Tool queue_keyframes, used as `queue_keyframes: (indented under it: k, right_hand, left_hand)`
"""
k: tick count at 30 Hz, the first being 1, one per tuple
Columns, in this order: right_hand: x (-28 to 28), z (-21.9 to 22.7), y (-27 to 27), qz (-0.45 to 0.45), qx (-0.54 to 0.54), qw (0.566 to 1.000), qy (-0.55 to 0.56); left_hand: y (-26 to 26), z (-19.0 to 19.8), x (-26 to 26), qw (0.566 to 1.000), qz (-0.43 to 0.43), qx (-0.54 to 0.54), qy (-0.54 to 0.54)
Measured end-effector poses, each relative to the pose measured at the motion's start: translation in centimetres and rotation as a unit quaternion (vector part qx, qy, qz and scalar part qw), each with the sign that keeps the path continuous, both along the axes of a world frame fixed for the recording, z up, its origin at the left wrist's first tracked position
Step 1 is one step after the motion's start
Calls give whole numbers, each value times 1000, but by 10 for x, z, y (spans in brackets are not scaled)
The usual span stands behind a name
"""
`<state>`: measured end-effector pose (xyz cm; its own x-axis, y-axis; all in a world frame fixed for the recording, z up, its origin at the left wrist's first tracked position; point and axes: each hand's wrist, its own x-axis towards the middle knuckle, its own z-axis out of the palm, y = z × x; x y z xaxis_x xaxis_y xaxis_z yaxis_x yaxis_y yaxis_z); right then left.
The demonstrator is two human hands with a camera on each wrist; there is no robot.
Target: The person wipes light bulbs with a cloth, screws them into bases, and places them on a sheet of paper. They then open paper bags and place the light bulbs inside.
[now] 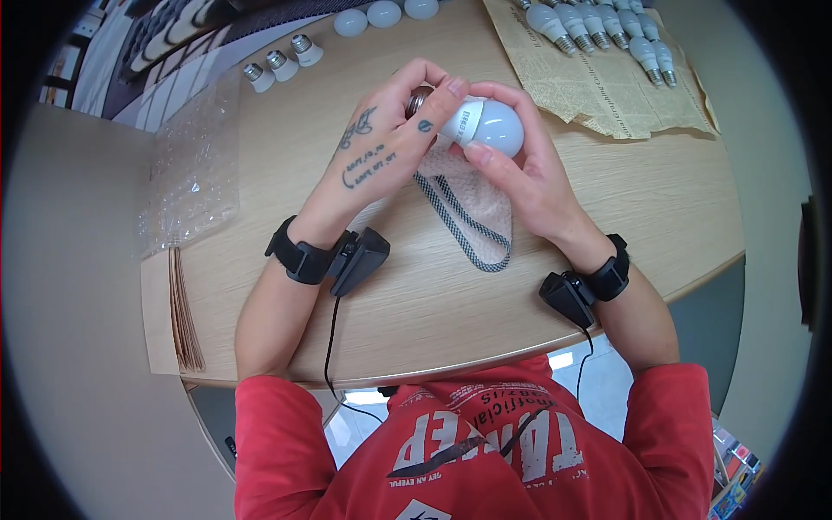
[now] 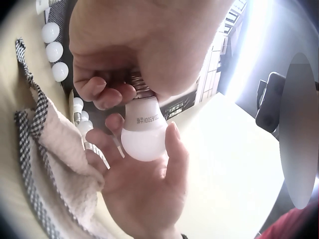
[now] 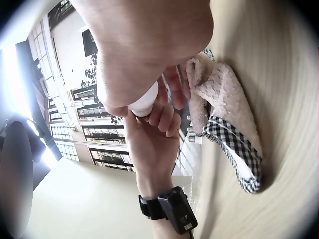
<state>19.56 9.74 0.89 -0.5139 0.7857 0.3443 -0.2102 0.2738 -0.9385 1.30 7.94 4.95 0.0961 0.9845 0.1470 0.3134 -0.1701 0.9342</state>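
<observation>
One light bulb (image 1: 500, 128) with a white collar and frosted dome is held between both hands above the table. My left hand (image 1: 381, 139) grips its metal screw base, best seen in the left wrist view, where the bulb (image 2: 144, 134) points dome-down. Around the dome, my right hand (image 1: 542, 178) curls its fingers, thumb near the printed collar. A pale pink fluffy cloth (image 1: 477, 212) with black-and-white checked trim extends from beneath the hands towards the body. The right wrist view shows the cloth (image 3: 227, 94) beside the left hand's fingers (image 3: 162, 117); the right hand partly hides the bulb.
Several bulbs (image 1: 568, 19) lie on a printed brown paper sheet (image 1: 607, 113) at the back right. Three white bulb parts with screw bases (image 1: 279, 65) and three white domes (image 1: 384, 13) stand at the back left. A clear plastic sheet (image 1: 195, 165) and brown paper bags (image 1: 165, 312) lie left.
</observation>
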Motion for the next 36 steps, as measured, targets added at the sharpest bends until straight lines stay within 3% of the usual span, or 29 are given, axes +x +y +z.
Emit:
queue_keyframes:
  k: [8, 11, 17, 30, 36]
  right_hand:
    - [-4, -2, -1, -36, -16, 999, 29]
    - [-1, 4, 0, -62, 53, 997, -8]
    - [2, 4, 3, -89, 87, 991, -53]
    - [1, 4, 8, -116, 110, 981, -107]
    - [-1, 1, 8, -109, 92, 986, -86]
  left_hand:
    - [-3, -3, 7, 1000, 11, -22, -5]
    - [-8, 0, 14, 999, 18, 4, 31]
    - [-9, 0, 18, 998, 34, 30, 52]
    - [-6, -3, 20, 997, 55, 31, 36]
    - [-8, -1, 16, 999, 35, -20, -5]
